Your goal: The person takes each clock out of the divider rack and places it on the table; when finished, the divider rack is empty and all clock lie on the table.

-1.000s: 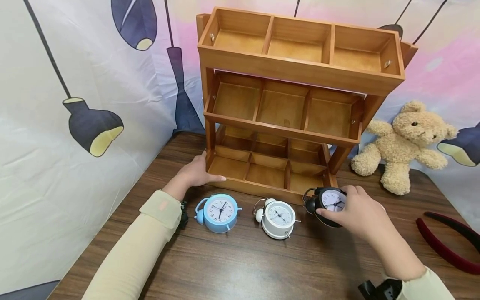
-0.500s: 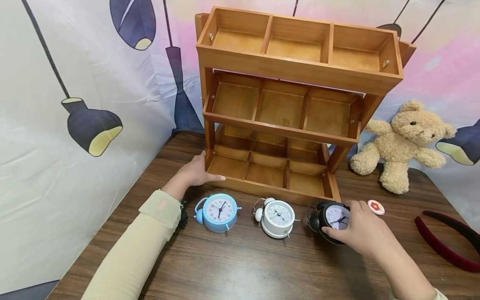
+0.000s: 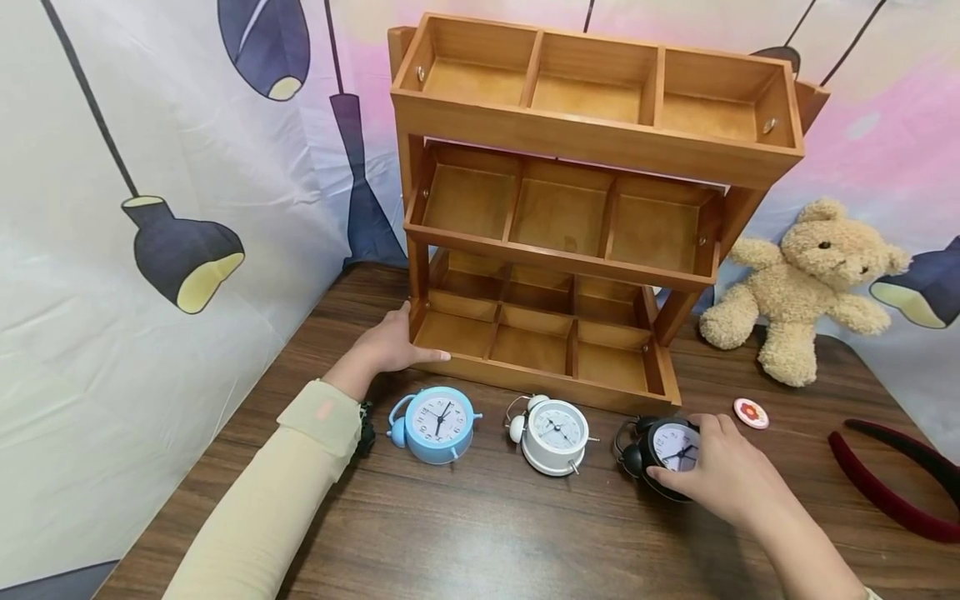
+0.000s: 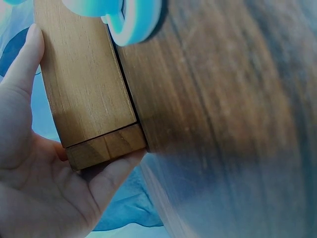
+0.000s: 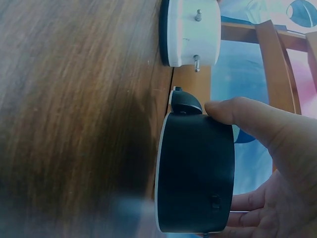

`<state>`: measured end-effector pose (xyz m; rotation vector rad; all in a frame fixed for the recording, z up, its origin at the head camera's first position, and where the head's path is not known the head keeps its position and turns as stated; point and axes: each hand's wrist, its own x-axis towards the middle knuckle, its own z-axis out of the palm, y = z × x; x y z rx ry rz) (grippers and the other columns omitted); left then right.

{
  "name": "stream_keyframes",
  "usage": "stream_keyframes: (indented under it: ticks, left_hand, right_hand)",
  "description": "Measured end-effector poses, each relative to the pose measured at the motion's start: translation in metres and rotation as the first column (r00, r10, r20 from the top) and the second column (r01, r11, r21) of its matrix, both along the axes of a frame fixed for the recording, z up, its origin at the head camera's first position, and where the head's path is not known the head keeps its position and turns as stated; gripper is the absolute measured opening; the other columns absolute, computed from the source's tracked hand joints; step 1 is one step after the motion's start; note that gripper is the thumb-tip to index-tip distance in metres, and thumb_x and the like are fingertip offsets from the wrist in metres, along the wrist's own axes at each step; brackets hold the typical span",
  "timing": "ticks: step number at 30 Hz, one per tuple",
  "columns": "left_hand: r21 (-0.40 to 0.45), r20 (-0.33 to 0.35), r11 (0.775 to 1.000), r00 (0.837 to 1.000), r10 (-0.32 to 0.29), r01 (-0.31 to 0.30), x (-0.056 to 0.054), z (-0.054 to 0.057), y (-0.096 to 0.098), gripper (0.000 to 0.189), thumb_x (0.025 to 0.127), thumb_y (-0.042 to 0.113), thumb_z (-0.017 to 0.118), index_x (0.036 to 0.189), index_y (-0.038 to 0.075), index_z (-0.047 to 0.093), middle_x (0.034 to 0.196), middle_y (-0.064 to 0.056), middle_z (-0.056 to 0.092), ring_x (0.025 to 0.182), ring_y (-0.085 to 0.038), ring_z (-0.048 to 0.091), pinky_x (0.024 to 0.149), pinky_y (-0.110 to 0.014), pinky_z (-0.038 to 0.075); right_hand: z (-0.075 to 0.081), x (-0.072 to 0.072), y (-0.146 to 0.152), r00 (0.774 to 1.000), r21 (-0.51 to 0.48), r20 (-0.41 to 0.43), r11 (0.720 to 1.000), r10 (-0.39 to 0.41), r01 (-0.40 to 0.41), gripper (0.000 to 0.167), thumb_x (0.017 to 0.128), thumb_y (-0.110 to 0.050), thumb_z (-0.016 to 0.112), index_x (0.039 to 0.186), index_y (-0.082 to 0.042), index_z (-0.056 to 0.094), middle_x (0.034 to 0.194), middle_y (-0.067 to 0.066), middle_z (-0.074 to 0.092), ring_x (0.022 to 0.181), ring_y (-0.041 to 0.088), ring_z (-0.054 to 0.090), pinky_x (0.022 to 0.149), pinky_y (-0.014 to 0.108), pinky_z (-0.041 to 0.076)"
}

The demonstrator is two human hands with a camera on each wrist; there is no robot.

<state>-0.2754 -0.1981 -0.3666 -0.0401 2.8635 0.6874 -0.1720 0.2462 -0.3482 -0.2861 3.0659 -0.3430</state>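
Observation:
At the lower left corner of a three-tier wooden shelf [image 3: 592,127], my left hand [image 3: 384,343] grips the bottom tray, thumb along its front board and fingers at its side. The left wrist view has that hand around the board's end [image 4: 106,148]. My right hand [image 3: 727,475] holds a black twin-bell alarm clock [image 3: 670,446] face up, between thumb and fingers. In the right wrist view the clock's black side [image 5: 195,168] shows close over the table. A white alarm clock [image 3: 557,429] and a light blue one [image 3: 441,419] lie face up in front of the shelf.
A teddy bear [image 3: 802,287] sits at the back right. Near the right hand lie a round flower badge [image 3: 751,413] and a dark red headband [image 3: 885,492]. A printed cloth [image 3: 285,208] hangs behind the wooden table [image 3: 480,533].
My right hand has drawn the black clock toward the front of the table, away from the shelf. The flower badge has come out from behind that hand. My left hand stays in place.

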Motion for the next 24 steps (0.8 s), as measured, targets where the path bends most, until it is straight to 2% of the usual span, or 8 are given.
stream_keyframes:
  ticks: [14,24]
  left_hand:
    - [0.008,0.005,1.000,1.000,-0.001,0.001,0.001,0.001,0.001,0.129,0.079,0.070,0.068,0.156,-0.005,-0.002,0.159,-0.033,0.011,0.141,-0.051,0.025,0.111,-0.060,0.029]
    - [0.017,0.000,1.000,1.000,0.000,0.000,0.003,0.002,0.000,0.128,0.080,0.068,0.069,0.156,-0.006,-0.002,0.158,-0.034,0.013,0.141,-0.051,0.026,0.111,-0.060,0.030]
  right_hand:
    - [-0.008,-0.002,0.006,1.000,0.005,0.024,1.000,-0.012,0.012,0.097,0.071,-0.060,0.080,0.116,0.019,0.047,0.104,0.029,0.052,0.081,0.033,0.060,0.070,0.054,0.049]
    - [-0.014,-0.004,0.009,0.998,-0.001,0.061,1.000,-0.022,0.022,0.099,0.072,-0.060,0.079,0.118,0.020,0.046,0.105,0.031,0.052,0.082,0.034,0.060,0.071,0.054,0.050]
